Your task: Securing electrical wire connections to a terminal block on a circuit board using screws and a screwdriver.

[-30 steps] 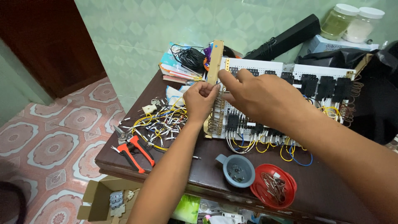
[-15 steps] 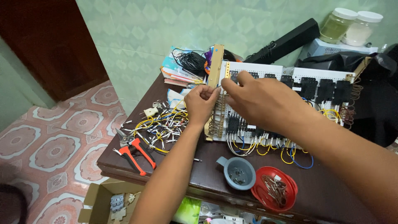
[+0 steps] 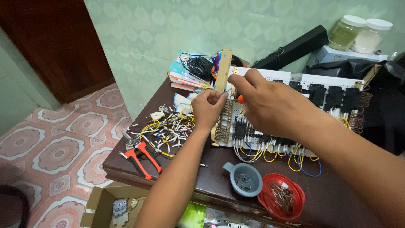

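Green patterned wall tiles and a patterned floor are seen behind a dark wooden worktop [image 3: 126, 162] crowded w/ parts. A white perforated board [image 3: 295, 80] lies flat on it, already populated w/ rows of black relay-type blocks [image 3: 333, 95] and looped w/ yellow and blue wires [image 3: 295, 162] along the near edge, so much of the wiring looks done, as far as can be judged. At the board's left end a tan terminal strip [image 3: 223, 71] is held upright; its lower part, w/ a row of wire coils, is touched by the left hand [image 3: 209, 110], fingers curled and pinched at the strip's edge. The right hand [image 3: 270, 105] is closed around an orange-handled tool [image 3: 241, 99], prob. a screwdriver, tip hidden. A heap of cut yellow/white wires [image 3: 168, 128] lies unused left of the board, so more connections seem left. Red-handled cutters [image 3: 141, 158] lie near the front edge; a grey cup [image 3: 244, 179] and red lid [image 3: 282, 198] w/ small hardware sit in front.

Vs. 0.5 s ago: hands and strip are found in nearly the same place; the grip is unchanged, only a slight camera shift is noted.
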